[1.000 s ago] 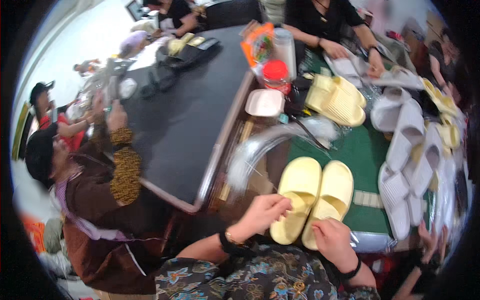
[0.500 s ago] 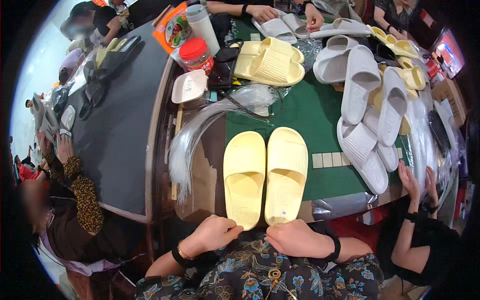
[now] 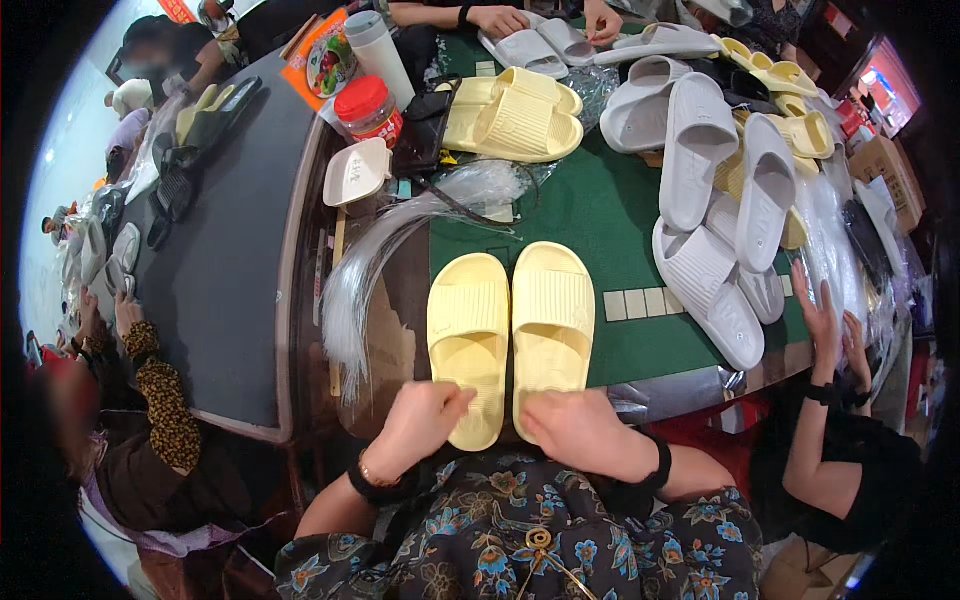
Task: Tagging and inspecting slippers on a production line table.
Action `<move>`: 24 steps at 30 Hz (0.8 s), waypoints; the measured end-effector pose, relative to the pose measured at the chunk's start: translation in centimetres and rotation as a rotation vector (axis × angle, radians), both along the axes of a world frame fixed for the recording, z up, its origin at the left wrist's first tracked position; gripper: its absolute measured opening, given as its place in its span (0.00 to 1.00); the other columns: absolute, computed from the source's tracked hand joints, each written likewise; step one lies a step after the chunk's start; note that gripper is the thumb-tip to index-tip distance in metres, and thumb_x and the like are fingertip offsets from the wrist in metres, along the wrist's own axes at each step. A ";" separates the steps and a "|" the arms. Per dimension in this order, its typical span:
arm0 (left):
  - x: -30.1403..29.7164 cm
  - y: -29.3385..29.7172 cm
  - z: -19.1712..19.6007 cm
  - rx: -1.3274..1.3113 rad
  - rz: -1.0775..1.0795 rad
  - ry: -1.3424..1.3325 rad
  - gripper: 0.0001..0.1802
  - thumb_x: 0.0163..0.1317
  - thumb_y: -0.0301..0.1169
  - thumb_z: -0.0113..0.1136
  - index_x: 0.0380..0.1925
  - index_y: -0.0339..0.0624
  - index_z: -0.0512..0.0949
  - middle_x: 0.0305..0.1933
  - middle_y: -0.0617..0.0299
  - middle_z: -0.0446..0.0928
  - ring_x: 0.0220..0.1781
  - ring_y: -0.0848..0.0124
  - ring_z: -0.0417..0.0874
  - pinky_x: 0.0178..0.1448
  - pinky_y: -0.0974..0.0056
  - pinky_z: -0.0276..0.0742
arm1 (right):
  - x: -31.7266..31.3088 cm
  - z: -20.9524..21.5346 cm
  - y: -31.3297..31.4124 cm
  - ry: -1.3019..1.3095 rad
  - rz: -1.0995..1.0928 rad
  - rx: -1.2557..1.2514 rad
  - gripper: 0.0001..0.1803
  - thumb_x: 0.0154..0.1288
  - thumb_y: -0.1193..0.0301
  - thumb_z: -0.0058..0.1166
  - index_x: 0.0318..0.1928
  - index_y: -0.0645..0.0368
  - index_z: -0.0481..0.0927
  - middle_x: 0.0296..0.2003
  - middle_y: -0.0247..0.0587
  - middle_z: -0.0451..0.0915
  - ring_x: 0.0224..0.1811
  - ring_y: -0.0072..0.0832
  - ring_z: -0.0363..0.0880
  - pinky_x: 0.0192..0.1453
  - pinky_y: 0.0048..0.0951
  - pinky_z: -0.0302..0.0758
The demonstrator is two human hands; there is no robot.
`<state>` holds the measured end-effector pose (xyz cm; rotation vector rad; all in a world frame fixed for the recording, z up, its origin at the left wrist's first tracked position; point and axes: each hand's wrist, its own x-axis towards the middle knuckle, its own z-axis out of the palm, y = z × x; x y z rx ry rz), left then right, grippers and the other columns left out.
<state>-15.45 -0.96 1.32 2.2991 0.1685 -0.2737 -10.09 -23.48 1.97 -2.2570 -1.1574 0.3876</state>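
A pair of pale yellow slide slippers lies side by side in front of me, toes pointing away: the left slipper (image 3: 468,310) and the right slipper (image 3: 553,300), both with ribbed straps. My left hand (image 3: 420,425) is closed over the outer edge of the left slipper's heel area, thumb and fingers pressed together. Over the heel part of the right slipper, my right hand (image 3: 580,430) is curled shut, covering part of the footbed. Whatever either hand pinches is too small or hidden to make out.
Clear plastic strands (image 3: 365,270) lie left of the slippers. Beyond them stand a red-lidded jar (image 3: 368,108), a white dish (image 3: 357,172) and more yellow slippers (image 3: 515,115). Grey slippers (image 3: 700,150) pile up at right. Co-workers' hands (image 3: 820,320) are at the right and far edges.
Both my hands have moved forward from the slippers' heel ends onto the heel parts of the footbeds. The small mark on the right slipper is now covered. The whole view has shifted slightly.
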 end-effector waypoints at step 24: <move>7.0 2.3 1.4 0.132 0.243 -0.454 0.10 0.58 0.31 0.65 0.28 0.34 0.78 0.24 0.51 0.78 0.24 0.58 0.80 0.30 0.61 0.74 | 2.8 -2.1 0.6 -0.274 -0.261 0.079 0.16 0.59 0.73 0.56 0.49 0.61 0.76 0.33 0.42 0.74 0.35 0.37 0.79 0.37 0.34 0.79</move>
